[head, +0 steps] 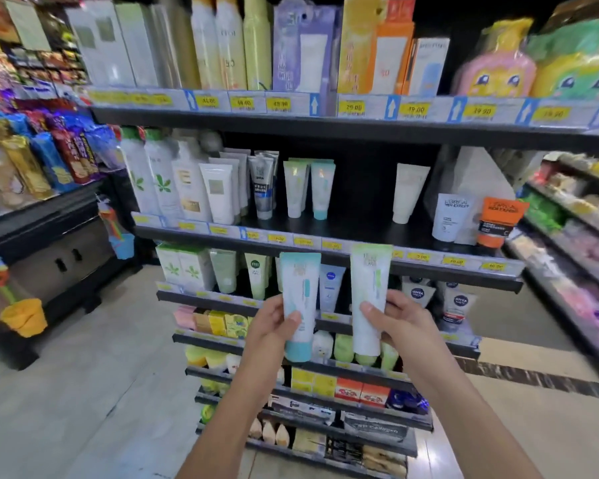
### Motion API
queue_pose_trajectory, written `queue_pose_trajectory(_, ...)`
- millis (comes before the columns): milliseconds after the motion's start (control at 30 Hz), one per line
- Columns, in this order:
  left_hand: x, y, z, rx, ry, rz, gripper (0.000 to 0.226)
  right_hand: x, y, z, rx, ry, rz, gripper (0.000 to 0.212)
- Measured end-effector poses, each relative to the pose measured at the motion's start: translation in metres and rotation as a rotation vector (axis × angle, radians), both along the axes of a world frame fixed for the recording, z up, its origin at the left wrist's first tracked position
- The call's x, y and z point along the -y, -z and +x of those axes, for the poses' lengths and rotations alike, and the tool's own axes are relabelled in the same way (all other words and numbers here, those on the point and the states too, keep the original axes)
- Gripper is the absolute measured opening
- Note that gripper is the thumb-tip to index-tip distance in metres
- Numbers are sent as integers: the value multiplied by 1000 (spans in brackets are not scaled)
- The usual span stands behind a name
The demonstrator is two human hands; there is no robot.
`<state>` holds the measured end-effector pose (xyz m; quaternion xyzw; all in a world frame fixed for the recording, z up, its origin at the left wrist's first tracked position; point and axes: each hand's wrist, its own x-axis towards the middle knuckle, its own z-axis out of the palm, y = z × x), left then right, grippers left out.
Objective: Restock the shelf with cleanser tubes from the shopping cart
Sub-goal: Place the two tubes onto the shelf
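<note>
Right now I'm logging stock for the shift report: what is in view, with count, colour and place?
Blue-capped tube: one, white and teal, held upright below the middle shelf.
Green-topped tube: one, white and pale green, held upright beside it.
Matching tubes: at least two, same colours, standing on the middle shelf.
Cream tube: one, alone to their right.
Orange tube: one, far right of that shelf.
Tall boxes and bottles: many, mixed colours, top shelf.
Snack packets: many, blue, red, gold, left rack.
Left hand: grips the blue-capped tube.
Right hand: grips the green-topped tube.
</note>
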<state>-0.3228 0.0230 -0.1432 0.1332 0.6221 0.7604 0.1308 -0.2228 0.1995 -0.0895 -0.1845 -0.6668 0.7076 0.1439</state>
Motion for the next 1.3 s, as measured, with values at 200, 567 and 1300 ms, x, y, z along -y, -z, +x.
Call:
queue_pose_trajectory(200, -9, -18, -57, -82, 37, -7, 23, -14, -36, -77, -117, 67, 92, 29)
queue_pose_trajectory(567, -12, -17, -142, -221, 24, -186, 30, -47, -43, -272, -169, 4, 434, 40)
queue_pose_trajectory(1300, -34, -45, -184, -342, 38, -16, 34, -53, 3, -362, -39, 44, 651, 34)
